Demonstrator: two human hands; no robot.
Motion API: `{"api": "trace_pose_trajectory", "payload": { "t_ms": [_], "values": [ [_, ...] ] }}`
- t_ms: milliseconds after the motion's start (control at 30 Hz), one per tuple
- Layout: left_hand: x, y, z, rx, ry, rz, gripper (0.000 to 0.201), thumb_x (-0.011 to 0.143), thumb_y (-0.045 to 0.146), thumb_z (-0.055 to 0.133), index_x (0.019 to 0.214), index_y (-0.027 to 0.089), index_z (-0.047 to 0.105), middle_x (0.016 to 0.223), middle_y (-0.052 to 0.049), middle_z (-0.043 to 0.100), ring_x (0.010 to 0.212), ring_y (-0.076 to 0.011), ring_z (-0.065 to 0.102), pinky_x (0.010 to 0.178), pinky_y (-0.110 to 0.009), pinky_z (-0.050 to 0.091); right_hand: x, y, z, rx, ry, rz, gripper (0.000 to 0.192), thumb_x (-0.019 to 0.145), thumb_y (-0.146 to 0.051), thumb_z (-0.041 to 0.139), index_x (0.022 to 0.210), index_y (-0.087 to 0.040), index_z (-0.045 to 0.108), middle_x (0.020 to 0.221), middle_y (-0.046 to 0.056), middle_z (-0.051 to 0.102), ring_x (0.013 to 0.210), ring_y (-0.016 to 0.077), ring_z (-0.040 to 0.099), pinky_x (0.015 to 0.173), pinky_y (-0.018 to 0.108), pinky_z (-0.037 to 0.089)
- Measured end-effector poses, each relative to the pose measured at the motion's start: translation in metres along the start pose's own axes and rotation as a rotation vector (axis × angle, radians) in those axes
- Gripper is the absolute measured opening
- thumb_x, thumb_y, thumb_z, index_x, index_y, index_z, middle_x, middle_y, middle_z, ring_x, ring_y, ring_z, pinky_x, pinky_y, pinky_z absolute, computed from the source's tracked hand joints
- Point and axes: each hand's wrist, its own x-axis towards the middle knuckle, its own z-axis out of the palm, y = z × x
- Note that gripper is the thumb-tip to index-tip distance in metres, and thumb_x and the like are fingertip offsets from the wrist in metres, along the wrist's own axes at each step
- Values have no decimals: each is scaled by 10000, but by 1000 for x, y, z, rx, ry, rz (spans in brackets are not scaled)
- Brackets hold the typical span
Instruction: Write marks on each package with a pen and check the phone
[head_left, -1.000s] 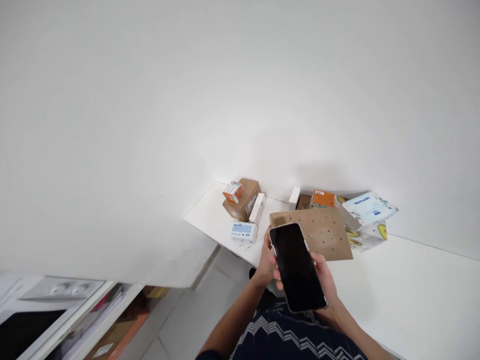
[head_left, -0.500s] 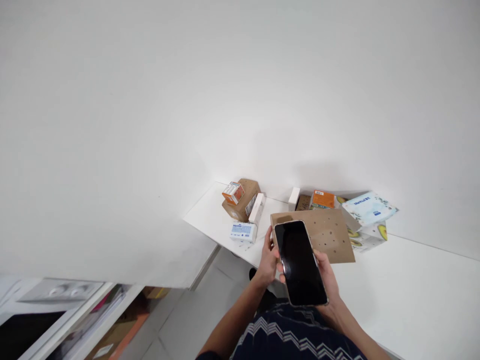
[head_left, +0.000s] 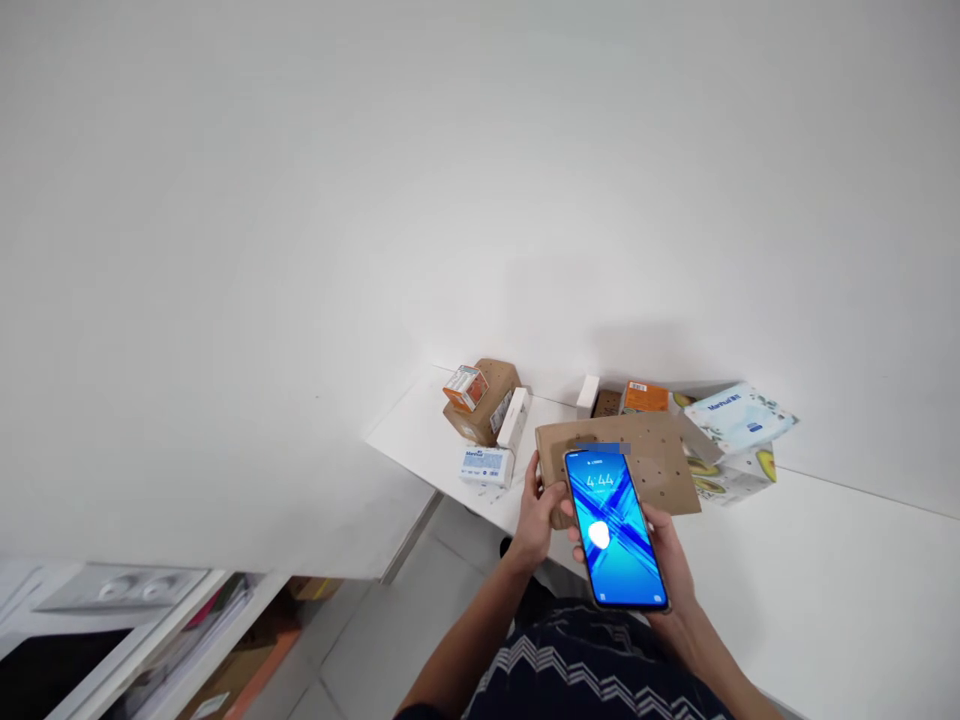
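Observation:
A smartphone point(head_left: 626, 540) lies across the fingers of my right hand point(head_left: 673, 562), which is closed around its edges. Its screen is lit blue and reads 4:44, with a white glare spot. Behind the phone is a brown cardboard box point(head_left: 662, 465) with small dark holes or dots in its face. My left hand point(head_left: 534, 525) grips the box at its near left corner, thumb in front. The phone hides part of the box, and the left fingers are partly hidden behind it.
On the white table point(head_left: 840, 560), a brown box point(head_left: 487, 410) carries a small orange-and-white box point(head_left: 466, 388). Beside them are a long white box point(head_left: 514, 418) and a tissue pack point(head_left: 486, 465). An orange box point(head_left: 646, 397) and an avocado-print carton point(head_left: 750, 470) under another tissue pack point(head_left: 739, 412) stand by the wall.
The phone's screen has gone from black to a lit blue lock screen. My right hand has shifted the phone slightly right, and the cardboard box has moved a little left and up.

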Motion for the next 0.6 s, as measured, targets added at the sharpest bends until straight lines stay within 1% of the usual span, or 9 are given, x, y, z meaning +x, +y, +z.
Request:
{"api": "trace_pose_trajectory", "payload": {
  "t_ms": [67,133,267,367,467,500,533,567,600],
  "values": [
    [2,3,-1,-27,-15,4,851,715,378,737,1457,278,334,1184,-99,625,1068,-272,619,905,-399,495,-6,-4,-12,-5,40,-32,498,783,-498,567,1140,-176,694,1083,126,740,891,337,710,794,475,561],
    [5,6,-3,-66,-8,30,874,706,372,746,1461,295,311,1251,-100,597,1126,-278,594,940,-402,479,-15,-7,-29,-14,127,-83,510,785,-499,561,1169,-185,676,1138,127,722,941,347,699,820,495,554],
    [15,11,-16,-88,92,83,916,665,376,776,1451,303,313,1309,-105,563,1163,-280,573,963,-407,470,-33,-15,-71,-60,413,-244,616,795,-554,517,1293,-199,581,1213,132,688,1019,352,677,869,509,540],
    [26,15,-31,-51,196,136,915,667,384,776,1450,305,308,1311,-102,559,1167,-265,571,972,-398,470,-43,-21,-114,-168,646,-336,717,777,-579,519,1373,-181,493,1237,150,667,1060,356,659,899,503,532],
    [37,19,-48,-32,282,193,910,691,411,755,1459,306,278,1306,-96,563,1166,-250,577,977,-392,476,-48,-27,-167,-273,813,-361,738,752,-577,520,1350,-145,487,1124,158,695,1003,343,677,863,489,549],
    [41,21,-53,-24,311,213,922,693,414,753,1466,306,260,1315,-97,556,1167,-247,579,978,-390,478,-49,-28,-184,-335,858,-356,717,746,-545,521,1340,-144,485,1076,146,698,964,330,686,845,487,553],
    [44,22,-57,-11,341,235,938,692,413,755,1472,304,244,1332,-99,543,1175,-247,576,982,-386,479,-49,-29,-200,-452,955,-335,700,744,-532,512,1334,-157,480,1027,127,695,912,318,693,816,488,557],
    [47,23,-62,6,372,256,953,690,409,757,1477,300,230,1354,-102,524,1190,-248,568,988,-381,479,-49,-30,-213,-632,1067,-296,688,743,-527,510,1332,-173,479,998,118,687,899,319,689,802,493,553],
    [49,23,-66,25,403,272,963,688,403,760,1480,296,221,1377,-105,504,1209,-250,556,994,-378,477,-48,-29,-224,-842,1152,-233,677,747,-525,510,1334,-189,482,998,124,676,929,336,676,812,506,539]
  ]
}}
